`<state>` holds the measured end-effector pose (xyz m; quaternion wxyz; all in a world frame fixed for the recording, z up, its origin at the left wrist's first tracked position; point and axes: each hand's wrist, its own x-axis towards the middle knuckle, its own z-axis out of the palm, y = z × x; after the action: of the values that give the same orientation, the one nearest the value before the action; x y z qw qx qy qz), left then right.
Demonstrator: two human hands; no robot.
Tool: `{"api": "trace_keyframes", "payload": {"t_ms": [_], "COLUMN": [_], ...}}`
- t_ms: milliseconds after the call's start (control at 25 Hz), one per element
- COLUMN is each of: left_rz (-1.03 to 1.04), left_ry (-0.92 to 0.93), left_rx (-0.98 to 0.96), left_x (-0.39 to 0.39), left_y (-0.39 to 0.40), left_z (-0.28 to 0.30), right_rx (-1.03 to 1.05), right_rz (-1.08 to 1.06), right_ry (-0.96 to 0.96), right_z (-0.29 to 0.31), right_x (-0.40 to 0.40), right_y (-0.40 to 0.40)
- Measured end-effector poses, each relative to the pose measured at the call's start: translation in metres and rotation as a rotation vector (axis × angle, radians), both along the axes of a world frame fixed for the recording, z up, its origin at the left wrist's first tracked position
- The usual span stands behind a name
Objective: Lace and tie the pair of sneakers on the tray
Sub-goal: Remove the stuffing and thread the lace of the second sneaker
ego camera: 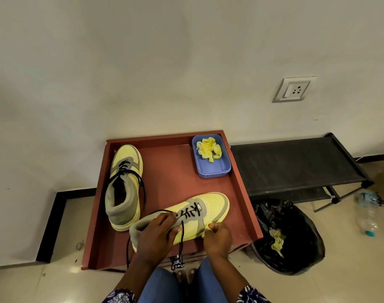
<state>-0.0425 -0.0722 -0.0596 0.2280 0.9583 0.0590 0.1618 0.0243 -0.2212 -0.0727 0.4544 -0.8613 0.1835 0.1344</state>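
While hands (186,235) grip sneaker (186,217), lace (182,235) dangling

Soft, even indoor light fills the scene, moderately bright, with no hard beam. The wall (186,62) shows a gentle falloff, darker toward its left and upper corners. A small bright sheen sits on the tray (171,182) at its far rim, and the floor (350,270) right of the tray gives a dull reflection. Shadows under the shoes on the tray are faint and short. Wide-angle distortion bends straight lines away from the tray. Focus is slightly soft throughout.
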Motion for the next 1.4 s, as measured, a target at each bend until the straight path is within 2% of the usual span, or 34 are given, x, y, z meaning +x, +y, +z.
{"api": "trace_keyframes", "payload": {"t_ms": [200,360,560,680,800,920,1080,1160,1400], "left_rz": [-0.001,-0.001,-0.02,-0.014,0.0,0.034,0.026,-0.008,-0.036], "left_ry": [0.002,0.044,0.079,0.12,0.162,0.175,0.22,0.222,0.202], "left_rx": [0.006,-0.001,-0.022,-0.02,-0.087,-0.171,-0.248,-0.283,-0.29], "left_x": [0.0,0.0,0.001,0.0,0.002,0.006,0.015,0.021,0.026], "left_y": [0.0,0.0,0.001,0.001,0.001,-0.006,-0.007,-0.006,-0.009], "left_z": [-0.001,0.002,0.006,0.007,0.006,0.012,0.021,0.026,0.029], "right_rx": [0.003,-0.05,-0.216,-0.316,-0.374,-0.379,-0.365,-0.472,-0.398], "right_rz": [-0.133,-0.107,0.248,0.47,0.598,0.657,0.586,0.588,0.482], "right_ry": [-0.02,-0.069,-0.195,-0.206,-0.176,-0.238,-0.234,-0.228,-0.091], "right_z": [0.004,0.015,0.026,0.029,0.027,0.027,0.027,0.02,0.027], "right_x": [0.026,0.056,0.089,0.091,0.086,0.084,0.079,0.076,0.067], "right_y": [-0.006,-0.015,-0.018,-0.021,-0.028,-0.036,-0.04,-0.043,-0.048]}}
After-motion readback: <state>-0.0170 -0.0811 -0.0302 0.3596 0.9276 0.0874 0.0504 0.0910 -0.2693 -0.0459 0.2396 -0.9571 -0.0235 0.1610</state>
